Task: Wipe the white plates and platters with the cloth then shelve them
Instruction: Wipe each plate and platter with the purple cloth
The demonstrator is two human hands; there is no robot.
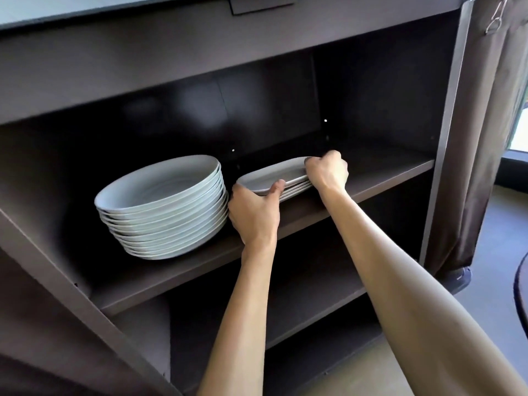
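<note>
Dark cabinet (445, 115), open front, two shelves in view. Both hands reach in to the upper shelf (177, 278).

Platters (271, 172): short stack of white oblong ones, sitting on the shelf approx mid-width, w/ the near long edge close to the shelf's front edge. Stack tilts a bit; can't tell if it's fully down on the shelf or lifted at one end.

Left hand (254, 215) grips the stack's left/near end: thumb (275, 187) hooked over the top platter's rim, fingers curled under, out of sight. Right hand (328, 171) grips the right end: fingers curled over the rim from above, knuckles up, thumb side hidden. So both hands are clamped on the stack, one per end.

Plates (160, 207): tall stack of white round ones on the same shelf, left of the platters, toward the shelf's left half, near the front edge. Its right side is just beside the left hand's knuckles; touching or not, can't tell. Small gap btwn the two stacks at the top.

Lower shelf (314, 307) below, dark. Cabinet's back wall shows a few small bright dots.

Right of the cabinet: brown curtain (491, 138) hanging to the floor, w/ a metal clip (495, 22) near the top. Pale floor (485, 281) at the right edge. Dark rounded rim (521, 287) at the far right, cut off by the frame.
</note>
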